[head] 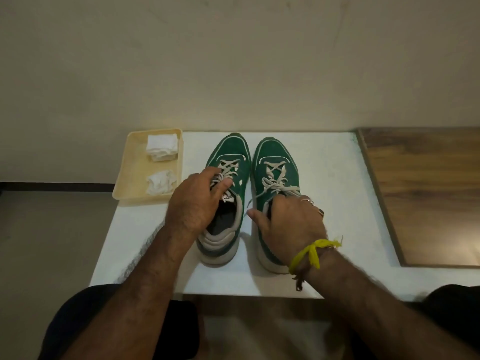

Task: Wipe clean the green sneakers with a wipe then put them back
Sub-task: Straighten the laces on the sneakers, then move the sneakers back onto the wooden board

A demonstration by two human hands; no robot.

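Green suede sneakers with off-white laces and pale grey soles, a pair, stand side by side, toes to the wall, mid-way across a white table top [324,178]. Left sneaker [228,162] has the left hand [194,201] draped over its tongue, thumb on the laces, fingers curled round the collar edge. Right hand [291,224], wrist tied w/ a yellow thread band [309,253], covers the right sneaker [275,157] at the opening; fingers appear hooked inside, though the view hides them, thumb spread twd the gap. Neither hand holds a wipe. Left of the shoes, touching the table's corner, a shallow cream plastic tray [124,188] carries one folded white wipe [162,148] and one crumpled white wipe [161,183]. Judged: shoes are being set or lifted. Best done w/ one shoe steadied by the collar, other hand freed for the folded wipe, strokes toe-to-heel, laces kept clear. Wood-grain board [428,193] lies at right.
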